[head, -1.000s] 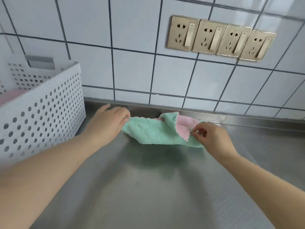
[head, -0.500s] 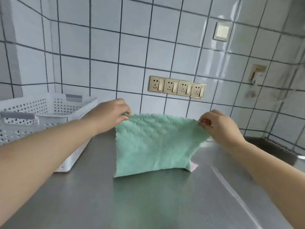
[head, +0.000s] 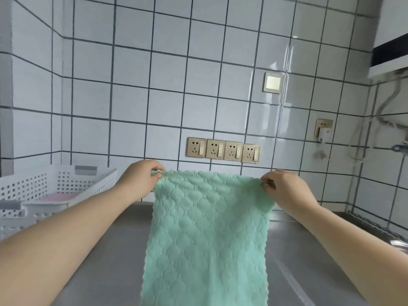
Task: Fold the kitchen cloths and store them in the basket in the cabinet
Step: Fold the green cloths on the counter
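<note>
A person is standing at a stainless-steel counter [head: 106, 257] and holding a mint-green kitchen cloth [head: 205, 235] up in front of them by its two top corners. The left hand [head: 141, 180] is pinching the upper left corner between thumb and curled fingers, and the right hand [head: 284, 188] is pinching the upper right corner the same way, so the top edge is stretching nearly level between them. The cloth is hanging open and unfolded, its quilted scale pattern facing the camera, and its lower part is running out of the bottom of the view, so I cannot tell whether it is touching the counter.

To the left, a white perforated plastic basket [head: 44, 186] is sitting on the counter against the tiled wall [head: 132, 85]. Something pink [head: 59, 198] is lying inside it, showing over the near rim; it looks like fabric, but it is too blurred to say more. The basket is well apart from the green cloth, with the left forearm reaching across between them.

Behind the hands, a row of four gold-coloured wall sockets [head: 223, 149] is sitting just above the counter line. A single pale square switch plate [head: 273, 82] is higher up, and another socket with a white plug [head: 323, 130] in it is off to the right.
</note>
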The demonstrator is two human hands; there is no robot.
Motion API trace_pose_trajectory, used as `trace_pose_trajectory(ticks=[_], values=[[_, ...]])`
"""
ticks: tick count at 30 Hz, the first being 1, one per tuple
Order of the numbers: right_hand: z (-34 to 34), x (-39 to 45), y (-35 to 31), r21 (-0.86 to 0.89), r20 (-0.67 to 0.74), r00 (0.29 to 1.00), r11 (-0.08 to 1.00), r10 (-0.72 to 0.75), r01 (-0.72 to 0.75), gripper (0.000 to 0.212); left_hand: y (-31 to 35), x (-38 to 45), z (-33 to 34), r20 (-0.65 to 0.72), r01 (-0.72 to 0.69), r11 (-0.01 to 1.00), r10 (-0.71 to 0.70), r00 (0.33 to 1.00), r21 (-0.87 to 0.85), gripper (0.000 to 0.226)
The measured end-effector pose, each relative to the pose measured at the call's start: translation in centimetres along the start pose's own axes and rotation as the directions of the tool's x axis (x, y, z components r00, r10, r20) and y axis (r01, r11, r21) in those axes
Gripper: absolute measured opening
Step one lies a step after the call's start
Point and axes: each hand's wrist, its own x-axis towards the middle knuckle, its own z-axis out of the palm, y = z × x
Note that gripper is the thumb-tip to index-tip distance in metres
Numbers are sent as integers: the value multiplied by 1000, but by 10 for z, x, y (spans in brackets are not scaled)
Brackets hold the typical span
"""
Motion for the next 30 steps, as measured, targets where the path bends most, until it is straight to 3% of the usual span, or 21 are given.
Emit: trace_pose_trajectory(ticks=[4, 8, 12, 16, 20, 26, 30], values=[[3, 12, -8, 173, -9, 997, 982, 79, -76, 19, -3, 8, -13, -84, 33, 992, -43, 996, -121, 14], [1, 6, -25, 487, 9, 985, 860, 170, -153, 11, -9, -4, -29, -114, 52, 942, -95, 989, -331, 12], [8, -21, -43, 652, 56, 980, 736, 190, -180, 13, -16, -39, -42, -84, 63, 923, -103, 991, -379, 5], [25, -65, -65, 698, 142, 973, 677, 185, -231, 15, -33, -92, -58, 11, 135, 911, -142, 990, -389, 6], [54, -128, -83, 663, 317, 939, 678, 131, -318, 20, -68, -160, -59, 221, 376, 791, -306, 926, -482, 9], [84, -196, -93, 558, 592, 798, 658, 111, -506, 19, -99, -233, -40, 509, 640, 611, -407, 759, -465, 11], [85, -210, -96, 494, 836, 549, 462, -18, -737, 13, -110, -253, -37, 657, 745, 537, -401, 638, -396, 14]])
